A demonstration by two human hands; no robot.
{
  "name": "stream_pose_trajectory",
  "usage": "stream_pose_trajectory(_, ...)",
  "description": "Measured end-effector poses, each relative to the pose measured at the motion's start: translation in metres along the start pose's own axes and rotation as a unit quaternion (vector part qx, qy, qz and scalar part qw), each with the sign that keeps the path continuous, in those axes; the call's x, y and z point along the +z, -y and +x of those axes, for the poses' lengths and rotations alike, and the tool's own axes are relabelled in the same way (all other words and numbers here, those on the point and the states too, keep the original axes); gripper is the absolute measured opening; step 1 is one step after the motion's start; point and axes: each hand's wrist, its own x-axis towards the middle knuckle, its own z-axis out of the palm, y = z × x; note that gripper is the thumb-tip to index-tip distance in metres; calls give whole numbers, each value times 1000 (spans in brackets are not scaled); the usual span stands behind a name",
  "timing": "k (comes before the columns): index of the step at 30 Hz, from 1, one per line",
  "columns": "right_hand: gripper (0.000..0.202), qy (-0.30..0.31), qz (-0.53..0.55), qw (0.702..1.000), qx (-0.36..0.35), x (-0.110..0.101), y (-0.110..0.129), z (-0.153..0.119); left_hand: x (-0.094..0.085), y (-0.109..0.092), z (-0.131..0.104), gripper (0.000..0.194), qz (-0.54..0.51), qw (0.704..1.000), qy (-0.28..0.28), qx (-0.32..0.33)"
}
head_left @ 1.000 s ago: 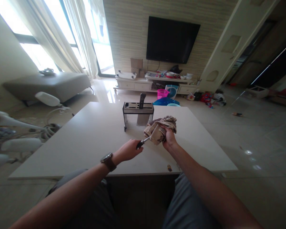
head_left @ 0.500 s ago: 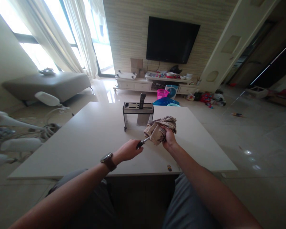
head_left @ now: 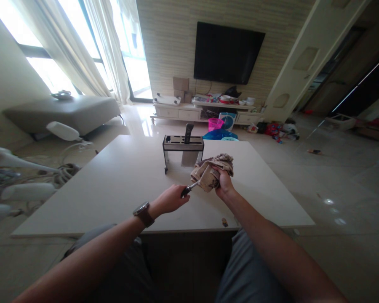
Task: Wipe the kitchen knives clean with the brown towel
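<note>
My left hand (head_left: 176,197), a watch on its wrist, is closed round the black handle (head_left: 185,191) of a utensil with a narrow metal shank. The utensil's far end is hidden in a beige and brown patterned cloth (head_left: 208,174), so its kind does not show. My right hand (head_left: 225,182) grips the bunched cloth around that end, above the table. Just behind the cloth, a knife rack (head_left: 183,145) stands upright with a broad-bladed, black-handled knife (head_left: 188,134) in one slot.
The white table (head_left: 113,189) carries a small brown and dark item (head_left: 224,222) near its front edge. Past the far edge are a pink basket (head_left: 215,123) and a blue bag (head_left: 220,134). White chair-like parts (head_left: 28,191) stand at the left.
The cloth and the utensil's shank have shifted very slightly against each other. Both hands keep their grip in nearly the same place.
</note>
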Motion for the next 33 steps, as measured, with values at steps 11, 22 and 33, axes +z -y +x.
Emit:
stream_pose_trajectory(11, 25, 2, -6, 1000, -4, -2, -1, 0, -2, -2, 0, 24, -5, 1000, 4, -6)
stream_pose_trajectory(22, 24, 40, -14, 999, -35, -1, -2, -2, -2, -2, 0, 23, -3, 1000, 2, -2)
stream_pose_trajectory(33, 26, 1, -12, 1000, -2, 0, -1, 0, -2, -1, 0, 23, -1, 1000, 6, 0)
